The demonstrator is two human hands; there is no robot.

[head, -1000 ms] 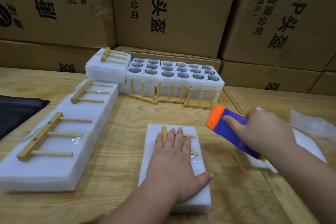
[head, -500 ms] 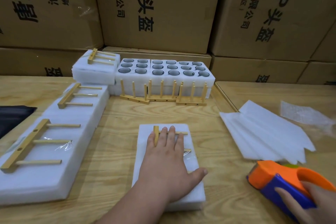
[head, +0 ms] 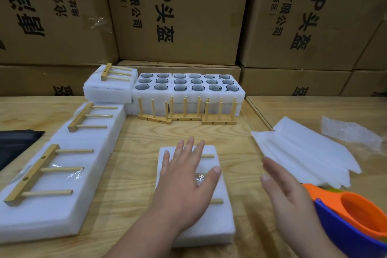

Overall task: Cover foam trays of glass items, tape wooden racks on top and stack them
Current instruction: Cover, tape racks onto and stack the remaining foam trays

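A covered white foam tray lies in front of me with a wooden rack taped on top. My left hand rests flat on the rack, fingers spread, hiding most of it. My right hand hovers open just right of the tray, holding nothing. The orange and blue tape dispenser lies on the table at the lower right. Open foam trays of glass items stand at the back, with loose wooden racks leaning against them.
A long row of covered foam trays with taped racks runs along the left, ending in a short stack. Foam cover sheets and bubble wrap lie at the right. Cardboard boxes wall the back. A dark object sits far left.
My right hand brought the tape dispenser down to the lower right, let go of it and now hovers open beside the tray. My left hand stayed on the rack.
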